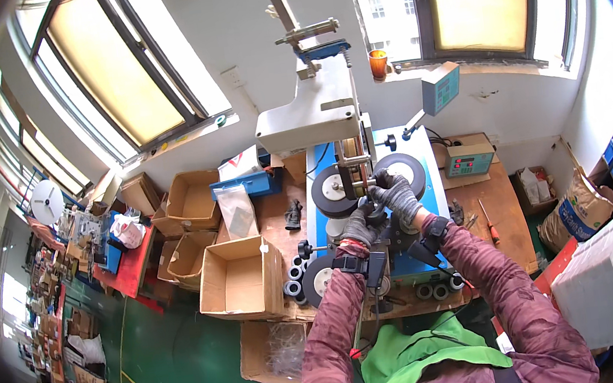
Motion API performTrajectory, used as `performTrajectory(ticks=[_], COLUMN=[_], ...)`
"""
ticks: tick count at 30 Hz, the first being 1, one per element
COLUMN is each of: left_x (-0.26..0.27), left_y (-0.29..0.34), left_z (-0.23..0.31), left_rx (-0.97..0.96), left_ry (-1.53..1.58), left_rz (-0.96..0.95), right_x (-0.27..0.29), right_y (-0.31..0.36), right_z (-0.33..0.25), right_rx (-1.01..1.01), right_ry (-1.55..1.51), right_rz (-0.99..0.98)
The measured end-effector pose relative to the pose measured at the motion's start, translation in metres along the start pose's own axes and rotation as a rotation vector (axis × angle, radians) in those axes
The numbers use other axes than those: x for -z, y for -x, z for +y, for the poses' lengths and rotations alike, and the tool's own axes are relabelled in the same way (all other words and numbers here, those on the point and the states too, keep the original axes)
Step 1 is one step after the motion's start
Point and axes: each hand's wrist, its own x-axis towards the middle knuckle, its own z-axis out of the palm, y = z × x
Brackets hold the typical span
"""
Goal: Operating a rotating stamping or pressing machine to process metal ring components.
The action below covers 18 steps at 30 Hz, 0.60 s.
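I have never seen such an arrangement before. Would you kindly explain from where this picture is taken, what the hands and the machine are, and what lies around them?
The camera sits on the worker's head and looks down; its wide fisheye lens bends straight edges. The worker's left hand and right hand, in grey gloves, are close together at the machine. This has a white upper housing, a blue base and dark wheels. Whether the fingers grip anything is too hard to make out. On the wooden table, right of the machine, are a control box and a red-handled screwdriver; to its left are a clear bag and an open cardboard box.
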Motion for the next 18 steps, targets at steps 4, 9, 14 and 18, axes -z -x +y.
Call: performTrajectory(ticks=[4,9,14,18], left_x=[-0.002,-0.002,-0.01,-0.002], left_y=[0.0,0.033,0.07,0.062], left_z=[-0.005,-0.036,-0.067,-0.082], left_rx=[-0.074,-0.213,-0.385,-0.445], left_ry=[-0.044,-0.026,0.029,0.0], left_rz=[0.005,0.094,0.019,0.121], right_x=[0.005,0.027,0.022,0.003], right_y=[-0.008,0.021,0.037,0.023], right_z=[-0.006,-0.011,-0.005,0.011], right_rx=[0.015,0.064,-0.176,-0.249], right_ry=[-0.038,0.256,0.031,-0.009], right_rz=[-0.144,-0.286,-0.398,-0.346])
